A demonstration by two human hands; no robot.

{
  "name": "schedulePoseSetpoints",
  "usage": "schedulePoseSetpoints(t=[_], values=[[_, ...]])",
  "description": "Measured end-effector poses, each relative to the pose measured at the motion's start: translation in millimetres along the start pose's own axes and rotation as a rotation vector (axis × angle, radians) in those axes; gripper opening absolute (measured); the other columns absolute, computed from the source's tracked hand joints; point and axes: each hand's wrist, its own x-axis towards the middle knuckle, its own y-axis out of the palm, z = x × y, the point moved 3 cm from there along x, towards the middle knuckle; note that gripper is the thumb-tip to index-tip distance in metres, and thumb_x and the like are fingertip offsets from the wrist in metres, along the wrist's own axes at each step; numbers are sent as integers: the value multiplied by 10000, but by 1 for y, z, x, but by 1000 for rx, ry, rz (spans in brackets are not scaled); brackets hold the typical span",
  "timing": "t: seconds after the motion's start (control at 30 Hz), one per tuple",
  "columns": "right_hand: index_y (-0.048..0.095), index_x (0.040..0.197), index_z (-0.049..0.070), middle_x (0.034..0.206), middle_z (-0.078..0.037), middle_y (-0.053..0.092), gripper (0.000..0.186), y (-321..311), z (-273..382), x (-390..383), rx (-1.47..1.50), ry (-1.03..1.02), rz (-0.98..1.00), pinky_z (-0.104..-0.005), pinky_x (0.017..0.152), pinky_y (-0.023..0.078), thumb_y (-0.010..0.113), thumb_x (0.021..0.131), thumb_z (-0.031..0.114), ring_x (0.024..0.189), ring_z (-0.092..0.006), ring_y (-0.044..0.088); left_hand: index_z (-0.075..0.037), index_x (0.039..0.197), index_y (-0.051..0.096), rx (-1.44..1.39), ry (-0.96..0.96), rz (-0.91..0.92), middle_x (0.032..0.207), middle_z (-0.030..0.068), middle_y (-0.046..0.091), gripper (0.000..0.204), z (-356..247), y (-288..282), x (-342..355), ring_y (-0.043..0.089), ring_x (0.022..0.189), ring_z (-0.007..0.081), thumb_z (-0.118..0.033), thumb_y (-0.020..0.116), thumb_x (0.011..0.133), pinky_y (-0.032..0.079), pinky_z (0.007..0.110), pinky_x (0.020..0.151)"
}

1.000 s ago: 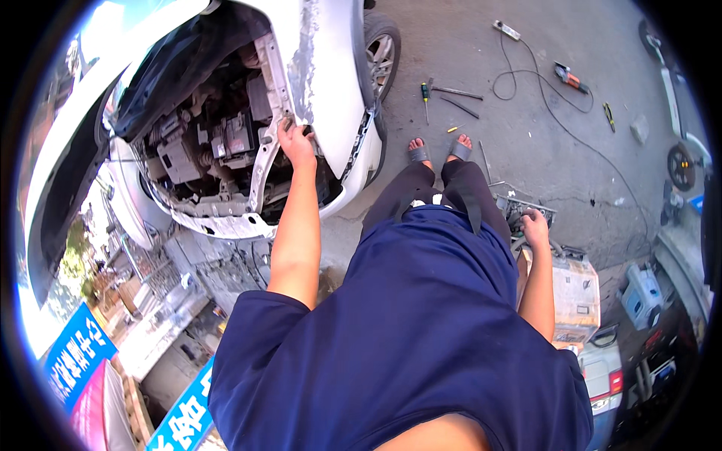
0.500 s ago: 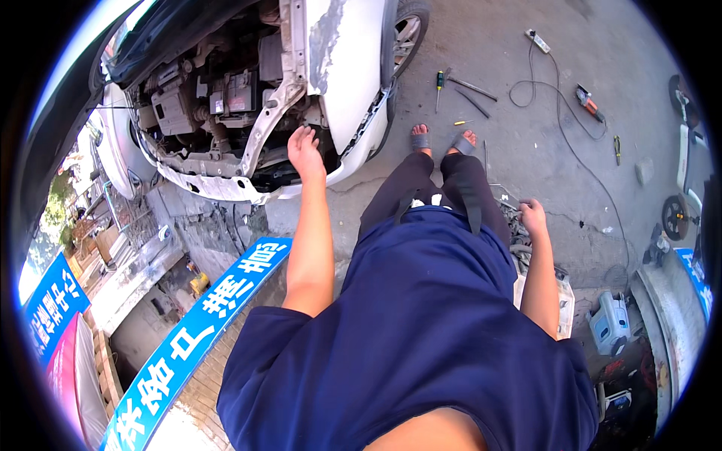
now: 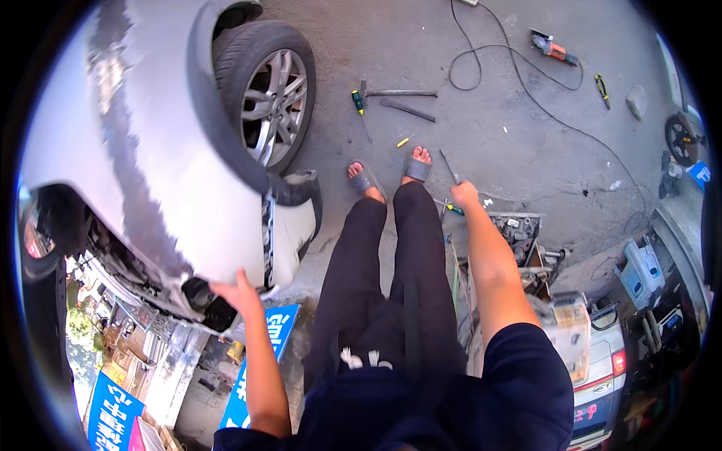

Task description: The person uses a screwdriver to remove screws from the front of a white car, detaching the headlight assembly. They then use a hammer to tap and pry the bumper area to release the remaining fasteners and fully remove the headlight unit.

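My left hand (image 3: 242, 295), open with its thumb apart, is next to the front corner of a white car (image 3: 180, 203) with scraped grey paint. I cannot tell whether it touches the body. My right hand (image 3: 465, 194) has curled fingers, and nothing shows in them. In the picture it overlaps the end of a thin metal rod (image 3: 449, 164) that appears to lie on the ground. A green-handled screwdriver (image 3: 454, 209) lies beside that hand, partly hidden by it.
Ahead lie a hammer (image 3: 402, 93), a dark bar (image 3: 408, 110), another green-handled screwdriver (image 3: 359, 105), a small yellow screwdriver (image 3: 406, 140), pliers (image 3: 602, 90) and an angle grinder (image 3: 555, 49) with its cable. Car wheel (image 3: 277, 105) stands left. Metal parts (image 3: 519, 225) lie right.
My view has turned and shifted, bringing the car's side and wheel closer on the left. My left hand has lowered from the engine bay's front edge; my right hand has moved forward beside my leg.
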Motion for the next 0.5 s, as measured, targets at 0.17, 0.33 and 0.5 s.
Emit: schedulePoseSetpoints(t=[0.17,0.33,0.5], values=[[605,1178,6,1209,-249,628,410,52,115,176,-115,-96,7,-461,976,493,622,839,237,1166,-407,590,39,1438,263,-127,106,-128,1420,226,397,646,5,16,-3,457,1241,323,-65,530,860,366,447,1080],[595,1153,90,1206,-130,613,253,81,163,278,-387,-197,-277,-451,886,524,539,918,164,1136,-304,612,35,1464,258,-48,114,-381,1483,223,340,658,15,13,6,369,1328,321,-212,529,918,222,463,1150],[639,1041,100,1079,-87,671,195,101,159,306,-712,-372,-315,-452,836,540,515,937,207,1035,-282,664,31,1293,391,-58,34,-531,1385,211,421,519,29,0,8,391,1280,308,-336,533,954,231,454,1129]])
